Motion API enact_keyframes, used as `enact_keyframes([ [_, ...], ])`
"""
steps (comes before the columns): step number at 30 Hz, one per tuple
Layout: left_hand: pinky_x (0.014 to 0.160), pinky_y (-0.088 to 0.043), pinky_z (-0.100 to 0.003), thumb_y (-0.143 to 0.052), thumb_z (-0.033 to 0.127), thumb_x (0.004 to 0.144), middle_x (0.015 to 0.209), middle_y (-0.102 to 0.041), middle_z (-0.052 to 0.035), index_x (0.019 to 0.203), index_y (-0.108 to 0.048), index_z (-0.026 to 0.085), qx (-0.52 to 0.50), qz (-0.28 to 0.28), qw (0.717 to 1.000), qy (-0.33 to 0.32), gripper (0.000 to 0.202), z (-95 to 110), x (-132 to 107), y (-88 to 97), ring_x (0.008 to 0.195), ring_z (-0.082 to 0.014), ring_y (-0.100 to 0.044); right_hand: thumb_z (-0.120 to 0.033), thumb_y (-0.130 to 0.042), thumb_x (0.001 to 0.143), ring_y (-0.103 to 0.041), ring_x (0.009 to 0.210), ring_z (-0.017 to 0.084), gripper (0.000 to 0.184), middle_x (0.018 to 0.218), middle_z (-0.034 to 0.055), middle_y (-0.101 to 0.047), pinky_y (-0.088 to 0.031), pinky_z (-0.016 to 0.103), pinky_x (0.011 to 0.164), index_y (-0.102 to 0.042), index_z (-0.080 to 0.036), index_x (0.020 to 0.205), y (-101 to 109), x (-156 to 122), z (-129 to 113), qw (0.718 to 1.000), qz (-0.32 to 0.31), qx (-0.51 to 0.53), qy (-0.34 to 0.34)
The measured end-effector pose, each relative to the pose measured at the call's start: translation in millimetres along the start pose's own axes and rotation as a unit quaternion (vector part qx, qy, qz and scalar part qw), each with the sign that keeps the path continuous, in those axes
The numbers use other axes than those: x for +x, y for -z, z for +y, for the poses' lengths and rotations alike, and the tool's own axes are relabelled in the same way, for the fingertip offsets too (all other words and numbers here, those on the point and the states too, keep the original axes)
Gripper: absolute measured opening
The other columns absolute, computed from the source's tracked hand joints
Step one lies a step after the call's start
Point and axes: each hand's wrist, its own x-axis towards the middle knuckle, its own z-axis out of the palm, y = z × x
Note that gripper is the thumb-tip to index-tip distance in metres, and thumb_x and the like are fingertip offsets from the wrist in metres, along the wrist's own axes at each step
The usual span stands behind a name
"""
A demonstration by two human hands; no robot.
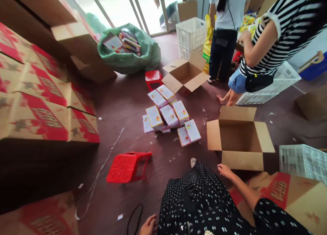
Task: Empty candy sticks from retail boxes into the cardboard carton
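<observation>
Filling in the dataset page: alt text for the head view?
Small white boxes sit piled on a dark red floor before a person in a black-and-white dress, right hand near an open carton, left hand at the bottom edge. Two co-workers are at upper right; stacked printed cartons line the left.

Bare floor (163, 163) opens between the red stool (124, 167), ahead of the left hand (148, 224), and the large open carton (242, 160) just beside the right hand (224, 170). Small white boxes (169, 115) stand in the way farther forward. The carton's flaps spread outward, leaving its top open from above. Stacked printed cartons (43, 115) wall off the left side; a person in stripes (278, 47) stands beyond the open carton.
</observation>
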Motion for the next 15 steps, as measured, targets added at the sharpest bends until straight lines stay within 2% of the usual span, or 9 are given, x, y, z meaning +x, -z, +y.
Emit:
enact_keyframes([
  [4,0.064,-0.062,-0.028,-0.064,0.017,0.073,0.057,-0.062,0.0027,0.069,-0.069,0.025,-0.019,0.002,0.999,-0.030,0.011,14,30,6.3,0.068,-0.0229,-0.074,-0.019,-0.049,0.087,-0.074,0.081,0.020,0.035,0.098,0.0109,-0.077,-0.056,0.027,0.077,-0.077,-0.018,0.108,5,6,18,0.998,0.027,0.028,-0.040],
  [8,0.060,-0.058,-0.025,-0.056,0.013,0.079,0.052,-0.053,0.0028,0.069,-0.067,0.023,-0.008,0.019,0.999,-0.033,0.018,50,45,17.7,0.060,-0.0196,-0.069,-0.022,-0.042,0.087,-0.074,0.075,0.019,0.033,0.086,0.0080,-0.076,-0.057,0.026,0.071,-0.075,-0.024,0.093,-4,3,26,0.994,0.033,0.069,-0.081],
  [12,0.058,-0.055,-0.024,-0.056,0.012,0.081,0.053,-0.056,0.0022,0.075,-0.070,0.020,0.066,0.006,0.997,-0.049,0.017,91,63,40.4,0.060,-0.0183,-0.069,-0.023,-0.042,0.089,-0.073,0.071,0.018,0.034,0.098,0.0107,-0.076,-0.056,0.025,0.069,-0.073,-0.021,0.101,-22,-6,9,0.982,0.034,0.142,-0.122],
  [15,0.063,-0.057,-0.023,-0.063,0.015,0.077,0.062,-0.066,-0.0002,0.080,-0.074,0.020,0.147,-0.017,0.986,-0.076,0.013,116,87,65.2,0.070,-0.0193,-0.073,-0.024,-0.049,0.090,-0.071,0.071,0.015,0.031,0.105,0.0118,-0.075,-0.054,0.023,0.068,-0.071,-0.018,0.111,-40,-8,-10,0.959,0.044,0.229,-0.160],
])
